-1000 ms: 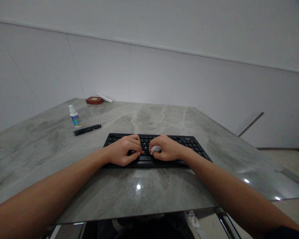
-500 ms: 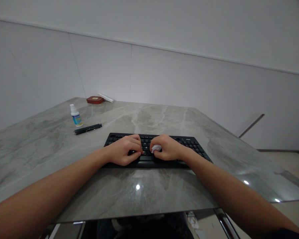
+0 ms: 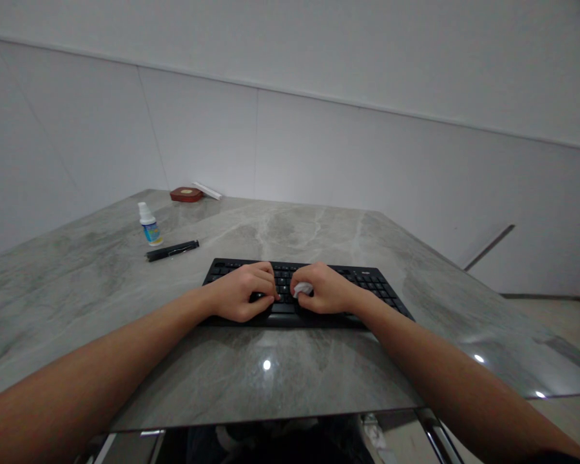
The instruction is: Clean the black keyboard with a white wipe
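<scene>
A black keyboard (image 3: 290,320) lies flat near the front edge of the marbled table (image 3: 265,399). My left hand (image 3: 244,292) is over its left part, fingers curled down and thumb tip low against the keys, with a small gap between thumb and fingers. To its right, my right hand (image 3: 325,289) has its fingers closed around a crumpled white tissue (image 3: 303,290) and rests on the middle of the keys. Both hands hide many keys, and my left fingertips are partly out of sight.
A white spray bottle (image 3: 150,225) with a blue label stands at the left, behind a black pen-like item (image 3: 173,250). Against the wall (image 3: 309,148) lie a reddish-brown case (image 3: 185,194) and a white strip (image 3: 207,191).
Both hands keep nearly the same place and grip on the keyboard. The view has shifted very slightly.
</scene>
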Available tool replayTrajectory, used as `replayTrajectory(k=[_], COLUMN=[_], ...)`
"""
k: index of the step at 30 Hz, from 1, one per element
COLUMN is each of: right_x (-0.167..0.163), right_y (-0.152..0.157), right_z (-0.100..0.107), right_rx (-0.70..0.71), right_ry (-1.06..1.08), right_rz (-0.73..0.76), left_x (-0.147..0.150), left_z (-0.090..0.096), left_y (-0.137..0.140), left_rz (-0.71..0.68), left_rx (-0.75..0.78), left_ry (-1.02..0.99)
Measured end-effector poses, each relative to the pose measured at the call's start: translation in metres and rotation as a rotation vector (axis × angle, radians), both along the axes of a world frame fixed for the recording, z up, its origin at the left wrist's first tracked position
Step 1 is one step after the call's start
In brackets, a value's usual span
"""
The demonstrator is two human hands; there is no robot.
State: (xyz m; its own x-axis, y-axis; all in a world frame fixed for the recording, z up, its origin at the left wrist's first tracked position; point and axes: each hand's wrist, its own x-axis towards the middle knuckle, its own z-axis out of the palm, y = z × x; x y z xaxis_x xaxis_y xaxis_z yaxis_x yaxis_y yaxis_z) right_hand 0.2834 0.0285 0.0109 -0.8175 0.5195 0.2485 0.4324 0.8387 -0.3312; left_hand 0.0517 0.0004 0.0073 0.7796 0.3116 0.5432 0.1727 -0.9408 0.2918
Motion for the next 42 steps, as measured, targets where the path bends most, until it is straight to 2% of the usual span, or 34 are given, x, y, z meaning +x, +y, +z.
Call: replayTrajectory(k=[4,8,17,23,27,30,36,42], right_x=[-0.0021,0.0004,-0.0015,0.0018,0.0009,-0.0008,0.0017,-0.0004], right_y=[-0.0011,-0.0009,-0.0012,-0.0007,0.0,-0.0008,-0.0009,-0.0014], right_z=[-0.004,-0.0018,-0.0025,0.0018,-0.0004,-0.0036,0.0012,0.0], right_rx=[0.023,-0.024,0.015,-0.053,0.002,0.019,-0.067,0.009], right_ry=[0.059,0.051,0.053,0.023,0.015,0.047,0.021,0.037], right_rz=[0.035,0.078,0.034,0.091,0.031,0.043,0.103,0.057], left_x=[-0.0001,-0.0003,0.0004,0.0003,0.0005,0.0004,0.0,0.0], left_z=[-0.0001,-0.0001,0.0009,0.0019,0.0025,0.0023,0.0013,0.0015], left_y=[0.0005,0.0004,-0.0006,-0.0009,-0.0012,-0.0013,-0.0006,-0.0006], left_rz=[0.009,0.007,0.002,0.0,-0.003,0.002,-0.004,0.006], left_rx=[0.001,0.006,-0.004,-0.007,-0.006,-0.002,-0.006,-0.01], left_ry=[0.008,0.01,0.002,0.011,0.007,0.009,0.012,0.014])
